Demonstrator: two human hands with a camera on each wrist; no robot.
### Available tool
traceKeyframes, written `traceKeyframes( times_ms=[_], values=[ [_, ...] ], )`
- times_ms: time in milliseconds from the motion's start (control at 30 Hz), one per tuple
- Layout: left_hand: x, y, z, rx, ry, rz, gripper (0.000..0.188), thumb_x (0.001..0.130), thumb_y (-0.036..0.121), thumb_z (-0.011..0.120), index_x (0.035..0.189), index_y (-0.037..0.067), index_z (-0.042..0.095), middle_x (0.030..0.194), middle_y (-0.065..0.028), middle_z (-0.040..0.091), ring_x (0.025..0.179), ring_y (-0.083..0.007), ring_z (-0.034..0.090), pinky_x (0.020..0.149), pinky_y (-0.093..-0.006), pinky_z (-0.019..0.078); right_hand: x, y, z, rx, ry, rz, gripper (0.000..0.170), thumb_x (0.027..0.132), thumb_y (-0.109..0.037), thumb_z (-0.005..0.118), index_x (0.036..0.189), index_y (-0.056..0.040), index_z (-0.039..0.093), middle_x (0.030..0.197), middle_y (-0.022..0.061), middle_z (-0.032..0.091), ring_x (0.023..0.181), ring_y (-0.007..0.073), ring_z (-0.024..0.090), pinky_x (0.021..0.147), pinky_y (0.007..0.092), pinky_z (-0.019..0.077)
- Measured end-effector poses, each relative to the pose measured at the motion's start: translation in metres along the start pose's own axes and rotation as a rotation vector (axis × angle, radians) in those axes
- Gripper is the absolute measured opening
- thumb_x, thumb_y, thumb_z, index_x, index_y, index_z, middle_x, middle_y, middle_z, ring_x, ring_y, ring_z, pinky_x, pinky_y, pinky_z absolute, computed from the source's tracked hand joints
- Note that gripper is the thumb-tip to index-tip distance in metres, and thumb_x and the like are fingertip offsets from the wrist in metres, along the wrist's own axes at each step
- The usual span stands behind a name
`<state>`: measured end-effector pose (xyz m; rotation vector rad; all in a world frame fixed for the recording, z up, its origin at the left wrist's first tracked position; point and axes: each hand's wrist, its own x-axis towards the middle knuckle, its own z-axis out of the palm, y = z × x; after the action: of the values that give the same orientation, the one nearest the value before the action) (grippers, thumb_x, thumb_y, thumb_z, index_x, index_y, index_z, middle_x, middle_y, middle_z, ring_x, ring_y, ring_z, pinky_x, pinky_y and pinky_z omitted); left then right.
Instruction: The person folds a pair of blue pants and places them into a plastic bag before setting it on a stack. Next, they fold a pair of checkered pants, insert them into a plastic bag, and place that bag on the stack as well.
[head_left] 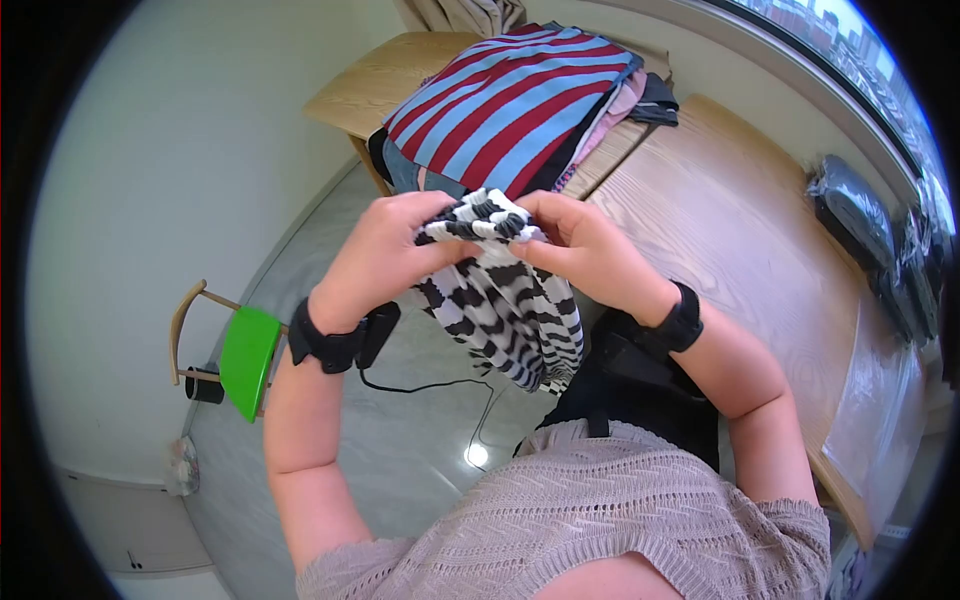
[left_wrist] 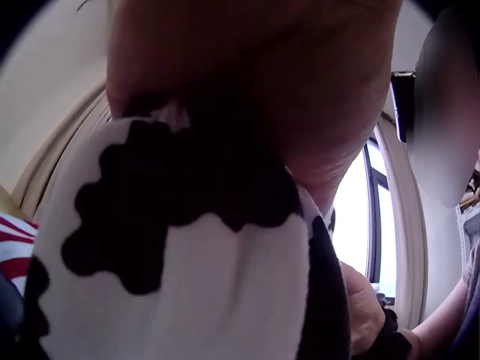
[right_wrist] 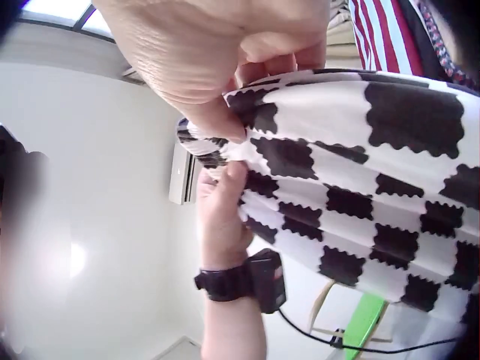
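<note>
We saw 2 hands on 1 piece of cloth: the left hand (head_left: pixel 378 245) and the right hand (head_left: pixel 595 250) each pinched the bunched upper edge of a black-and-white checked fabric (head_left: pixel 505 290), with only a short gathered stretch between them. The right wrist view showed both thumbs pressed on it, near each other. From that grip the fabric hung down and back toward the body. Its long axis ran crosswise to the line between the hands and leaned to the right, so we judged its loose lower end nearer the right hand than the left. We thought any next move turned on this: gathered edge between the hands, free length below.

Just beyond the hands, a striped garment (head_left: pixel 510 105) lay on top of a clothes pile on the table (head_left: pixel 370 80). A 2nd wooden surface (head_left: pixel 730 200) ran along the right, with plastic-wrapped packages (head_left: pixel 855 210) near the window (head_left: pixel 850 45). Well to the left, a green-seated chair (head_left: pixel 250 360) stood on the floor (head_left: pixel 410 440).
</note>
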<state>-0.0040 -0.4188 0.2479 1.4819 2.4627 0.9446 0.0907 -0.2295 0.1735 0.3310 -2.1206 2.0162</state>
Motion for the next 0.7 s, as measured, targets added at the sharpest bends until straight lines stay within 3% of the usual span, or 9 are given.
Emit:
traceKeyframes(
  times_ms=[67,133,167,233,300,367,433,567,700],
  values=[
    [0.0,0.003,-0.005,0.06,0.013,0.047,0.026,0.072,0.011,0.075,0.092,0.0,0.064,0.077,-0.0097,0.062,0.067,-0.0177,0.057,0.063,-0.0295,0.0454,0.001,0.011,0.0,-0.037,0.037,-0.087,0.029,0.079,-0.006,0.064,0.106,0.0001,0.055,0.086,0.0015,0.058,0.075,0.0076,0.051,0.068,0.023,0.0435],
    [0.0,0.009,-0.014,0.169,0.041,0.123,0.026,0.072,0.007,0.074,0.094,-0.002,0.064,0.079,-0.0082,0.063,0.069,-0.0152,0.057,0.064,-0.0273,0.0457,-0.006,0.008,0.004,-0.154,0.039,0.01,0.029,0.077,-0.008,0.064,0.103,0.0003,0.056,0.083,0.0055,0.057,0.074,0.0099,0.052,0.068,0.0256,0.0443],
    [0.0,0.01,-0.017,0.153,0.082,0.141,0.023,0.07,0.007,0.073,0.09,0.001,0.064,0.076,-0.0118,0.062,0.067,-0.0243,0.057,0.062,-0.0312,0.0451,-0.008,0.013,0.006,-0.203,0.019,0.05,0.027,0.076,-0.008,0.064,0.101,0.0002,0.057,0.082,0.0071,0.057,0.074,0.0101,0.052,0.067,0.0266,0.0445],
    [-0.001,0.025,-0.027,0.169,0.098,0.091,0.023,0.069,0.005,0.073,0.09,0.001,0.064,0.078,-0.0112,0.063,0.069,-0.0213,0.059,0.064,-0.0298,0.0458,-0.011,0.042,0.015,-0.268,0.13,-0.099,0.018,0.073,-0.007,0.061,0.089,-0.0004,0.057,0.077,0.0149,0.055,0.071,0.0239,0.055,0.067,0.0328,0.0447],
    [-0.005,0.032,-0.039,0.228,0.115,0.117,0.024,0.069,0.004,0.073,0.091,0.0,0.064,0.08,-0.0108,0.064,0.071,-0.0197,0.06,0.066,-0.0288,0.0463,-0.016,0.068,0.019,-0.166,0.136,-0.068,0.018,0.072,-0.007,0.06,0.088,-0.0006,0.056,0.077,0.0171,0.055,0.071,0.0303,0.054,0.068,0.035,0.0446],
    [-0.009,0.038,-0.05,0.285,0.138,0.148,0.026,0.069,0.003,0.073,0.092,0.0,0.064,0.082,-0.0104,0.064,0.073,-0.0182,0.06,0.067,-0.0278,0.0467,-0.023,0.081,0.019,-0.169,0.146,0.058,0.023,0.073,-0.007,0.062,0.094,-0.0025,0.052,0.076,0.0149,0.055,0.07,0.0256,0.054,0.068,0.0337,0.0447],
    [-0.016,0.043,-0.062,0.304,0.181,0.172,0.03,0.07,0.003,0.073,0.098,0.0,0.063,0.089,-0.0091,0.065,0.079,-0.0162,0.06,0.073,-0.0266,0.0469,-0.028,0.104,0.022,0.002,0.157,0.145,0.025,0.076,-0.006,0.065,0.096,-0.0022,0.05,0.081,0.0026,0.055,0.077,0.013,0.05,0.074,0.0263,0.0432],
    [-0.029,0.043,-0.09,0.346,0.227,0.126,0.035,0.072,0.003,0.072,0.106,0.001,0.062,0.095,-0.0057,0.065,0.084,-0.0132,0.058,0.078,-0.0252,0.0457,-0.044,0.13,0.028,0.008,0.186,0.003,0.03,0.074,-0.004,0.065,0.099,-0.0021,0.05,0.086,0.0079,0.057,0.082,0.0178,0.055,0.077,0.0304,0.0445],
    [-0.039,0.032,-0.139,0.294,0.381,0.041,0.042,0.078,0.005,0.07,0.118,0.002,0.059,0.106,-0.0037,0.062,0.096,-0.0127,0.056,0.087,-0.0258,0.0426,-0.068,0.166,0.029,-0.123,0.115,0.157,0.044,0.073,-0.007,0.069,0.112,-0.0031,0.048,0.107,0.01,0.057,0.105,0.0216,0.053,0.095,0.0323,0.0406]
  ],
)
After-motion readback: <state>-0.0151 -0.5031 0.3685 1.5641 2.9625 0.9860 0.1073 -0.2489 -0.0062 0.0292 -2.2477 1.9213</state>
